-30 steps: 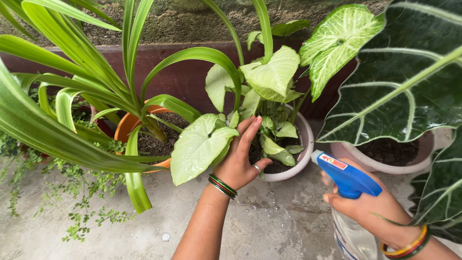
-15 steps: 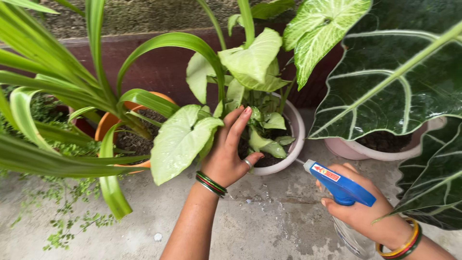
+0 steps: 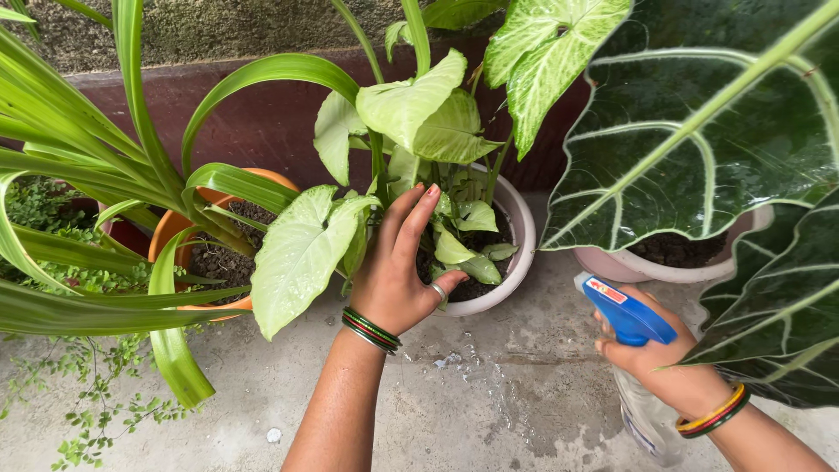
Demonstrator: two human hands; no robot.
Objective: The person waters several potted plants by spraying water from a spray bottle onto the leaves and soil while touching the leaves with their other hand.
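— Down on the concrete floor, what is each hand doing?

— Her left hand is up against the pale green plant in the white pot. Its fingers are straight and pressed close together, laid behind a big light leaf, with the thumb spread out over the pot's rim. A ring sits on the thumb, and green and red bangles circle the wrist.

— And the right hand?

— The right hand is wrapped around a spray bottle with a blue head and clear body. Its fingers are curled tight about the neck; one lies at the front under the head, though I cannot tell whether it is pressing. The nozzle faces the white pot, which stands a little way off.

— Where is the bottle, then?

— Held above the floor, low at the right, just below a large dark leaf with pale veins.

— Anything else close by?

— An orange pot with long strap-like leaves stands left of the white one, a pinkish pot sits at the right, and a wet patch darkens the floor between the arms.
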